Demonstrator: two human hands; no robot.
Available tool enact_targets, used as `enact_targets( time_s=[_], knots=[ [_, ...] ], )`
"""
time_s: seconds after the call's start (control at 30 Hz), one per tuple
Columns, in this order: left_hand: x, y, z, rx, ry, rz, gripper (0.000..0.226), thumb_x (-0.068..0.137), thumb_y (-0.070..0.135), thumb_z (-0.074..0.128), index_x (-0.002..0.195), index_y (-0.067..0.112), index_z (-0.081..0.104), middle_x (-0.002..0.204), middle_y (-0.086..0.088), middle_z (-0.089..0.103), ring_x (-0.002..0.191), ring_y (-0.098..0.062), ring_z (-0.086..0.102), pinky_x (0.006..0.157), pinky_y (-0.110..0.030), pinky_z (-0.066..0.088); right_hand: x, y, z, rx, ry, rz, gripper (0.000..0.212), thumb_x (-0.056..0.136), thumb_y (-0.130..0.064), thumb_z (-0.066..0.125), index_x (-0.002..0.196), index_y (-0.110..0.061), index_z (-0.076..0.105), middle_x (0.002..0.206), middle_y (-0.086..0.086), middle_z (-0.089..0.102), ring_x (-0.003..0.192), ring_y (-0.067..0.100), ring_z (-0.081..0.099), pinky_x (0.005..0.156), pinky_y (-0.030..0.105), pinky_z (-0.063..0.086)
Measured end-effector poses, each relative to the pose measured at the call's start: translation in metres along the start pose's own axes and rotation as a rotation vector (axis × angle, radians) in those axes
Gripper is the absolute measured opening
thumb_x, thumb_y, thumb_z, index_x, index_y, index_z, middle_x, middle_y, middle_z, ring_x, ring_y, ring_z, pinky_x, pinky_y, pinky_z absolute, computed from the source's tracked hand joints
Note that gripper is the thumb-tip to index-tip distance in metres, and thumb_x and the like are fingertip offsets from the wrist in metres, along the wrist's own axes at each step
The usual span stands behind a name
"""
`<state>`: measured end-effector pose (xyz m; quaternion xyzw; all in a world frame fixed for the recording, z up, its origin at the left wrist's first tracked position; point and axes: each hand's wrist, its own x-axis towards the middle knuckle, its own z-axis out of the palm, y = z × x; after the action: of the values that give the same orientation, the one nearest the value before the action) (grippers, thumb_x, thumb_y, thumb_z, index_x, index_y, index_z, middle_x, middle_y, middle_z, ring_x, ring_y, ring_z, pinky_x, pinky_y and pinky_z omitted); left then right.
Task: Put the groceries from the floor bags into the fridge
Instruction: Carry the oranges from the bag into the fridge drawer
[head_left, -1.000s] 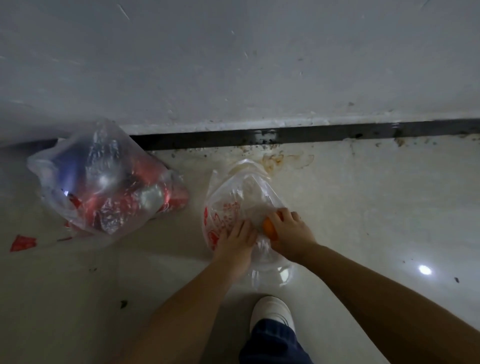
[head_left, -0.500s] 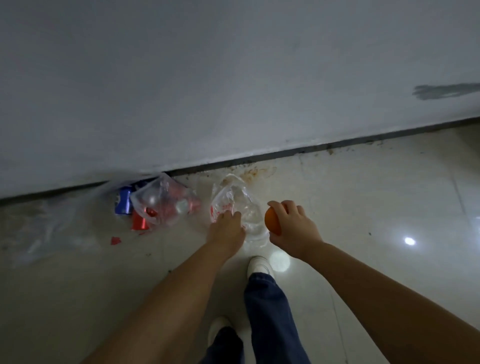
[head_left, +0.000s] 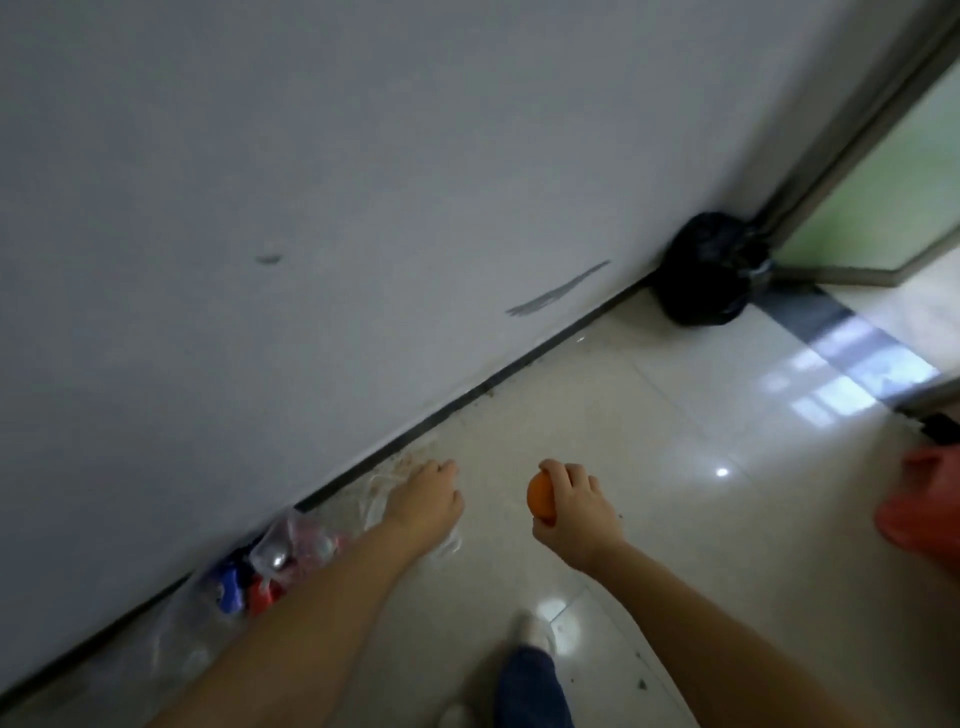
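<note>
One head camera, tilted, looks down at floor (head_left: 649, 415) and wall (head_left: 311, 182)

Right hand (head_left: 571, 512) grips a small round orange fruit (head_left: 540, 498) above the glossy pale tiled floor (head_left: 675, 415). Left hand (head_left: 423, 501), fingers loosely curled, hangs over a crumpled clear plastic bag (head_left: 376, 493) by the grey wall (head_left: 311, 182). Another clear bag of red and blue cans (head_left: 270, 566) lies just beside. A black rubbish bag (head_left: 709, 270) sits in the corner.

floor (head_left: 649, 415) is glossy tile, throws back the light. wall (head_left: 311, 156) is matt paint, scuffed. two thin clear plastic bags (head_left: 291, 540), crinkly, shiny cans (head_left: 278, 558) inside. black bag (head_left: 709, 270) is glossy plastic. orange (head_left: 540, 498) looks smooth.
</note>
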<state>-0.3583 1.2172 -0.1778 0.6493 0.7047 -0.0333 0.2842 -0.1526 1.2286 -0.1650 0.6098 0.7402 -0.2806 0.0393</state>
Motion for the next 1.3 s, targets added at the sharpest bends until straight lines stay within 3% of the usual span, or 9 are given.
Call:
enact_targets(
  time_s=[0.27, 0.47, 0.77, 0.93, 1.13, 1.3],
  knots=[
    [-0.058, 0.193, -0.024, 0.144, 0.055, 0.471, 0.039, 0.097, 0.026, 0.037, 0.135, 0.015, 0.04, 0.134, -0.004, 0.047, 0.121, -0.022, 0.045, 0.094, -0.038, 0.045, -0.156, 0.102, -0.087, 0.109, 0.303, 0.303, 0.068, 0.083, -0.036, 0.061, 0.14, -0.028, 0.025, 0.139, 0.003, 0.034, 0.122, 0.026, 0.04, 0.089, 0.036, 0.05],
    [-0.137, 0.378, 0.007, 0.242, 0.135, 0.771, 0.037, 0.097, 0.028, 0.038, 0.132, 0.016, 0.041, 0.129, -0.004, 0.049, 0.115, -0.022, 0.048, 0.089, -0.036, 0.047, -0.323, 0.205, -0.14, 0.112, 0.545, 0.442, 0.065, 0.081, -0.032, 0.061, 0.138, -0.027, 0.031, 0.136, 0.002, 0.038, 0.12, 0.024, 0.041, 0.092, 0.032, 0.045],
    [-0.383, 0.686, 0.134, 0.272, 0.128, 1.283, 0.03, 0.093, 0.031, 0.044, 0.119, 0.017, 0.047, 0.116, -0.006, 0.052, 0.109, -0.025, 0.052, 0.086, -0.04, 0.048, -0.697, 0.367, -0.161, 0.02, 0.893, 0.744, 0.066, 0.082, -0.037, 0.061, 0.139, -0.026, 0.03, 0.136, 0.0, 0.035, 0.119, 0.022, 0.039, 0.09, 0.035, 0.048],
    [-0.52, 0.808, 0.188, 0.176, 0.082, 1.476, 0.038, 0.096, 0.032, 0.042, 0.129, 0.015, 0.043, 0.128, -0.005, 0.049, 0.119, -0.024, 0.049, 0.09, -0.038, 0.046, -0.86, 0.425, -0.155, -0.015, 1.031, 0.955, 0.065, 0.083, -0.038, 0.062, 0.139, -0.028, 0.03, 0.138, -0.003, 0.032, 0.123, 0.022, 0.038, 0.092, 0.032, 0.046],
    [-0.558, 0.912, 0.198, 0.191, 0.156, 1.553, 0.036, 0.097, 0.03, 0.041, 0.13, 0.016, 0.043, 0.127, -0.006, 0.05, 0.116, -0.024, 0.05, 0.091, -0.039, 0.048, -0.92, 0.496, -0.172, 0.014, 1.115, 0.992, 0.066, 0.083, -0.039, 0.063, 0.138, -0.03, 0.029, 0.139, -0.003, 0.032, 0.123, 0.021, 0.04, 0.092, 0.03, 0.047],
    [-0.545, 1.024, 0.189, 0.123, 0.27, 1.556, 0.039, 0.097, 0.029, 0.04, 0.133, 0.015, 0.041, 0.131, -0.007, 0.048, 0.117, -0.024, 0.049, 0.089, -0.037, 0.048, -0.912, 0.573, -0.244, -0.053, 1.157, 0.85, 0.064, 0.083, -0.036, 0.064, 0.138, -0.029, 0.031, 0.138, -0.002, 0.033, 0.123, 0.021, 0.038, 0.092, 0.035, 0.048]
  ],
)
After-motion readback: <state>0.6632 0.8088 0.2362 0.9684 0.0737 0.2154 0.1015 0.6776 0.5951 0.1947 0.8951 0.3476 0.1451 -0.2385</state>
